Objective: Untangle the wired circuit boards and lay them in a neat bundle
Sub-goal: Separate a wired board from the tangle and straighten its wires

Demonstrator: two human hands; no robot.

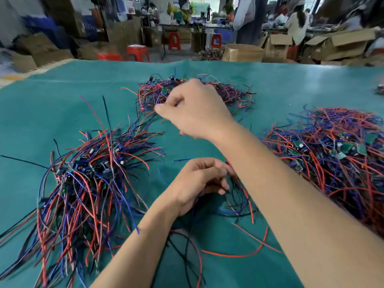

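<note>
Head view: the right hand (193,109) reaches to the far tangle (228,90), fingers (164,109) curled, pinching wires. The left hand (199,179), nearer, grips a few wires (239,196) in curled fingers. Wired boards lie heaped left (83,179) and right (336,154) on the green worktop (62,90).

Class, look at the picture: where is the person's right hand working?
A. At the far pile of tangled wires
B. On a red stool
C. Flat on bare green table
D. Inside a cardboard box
A: the right hand reaches forward and pinches wires at the far pile.
</note>
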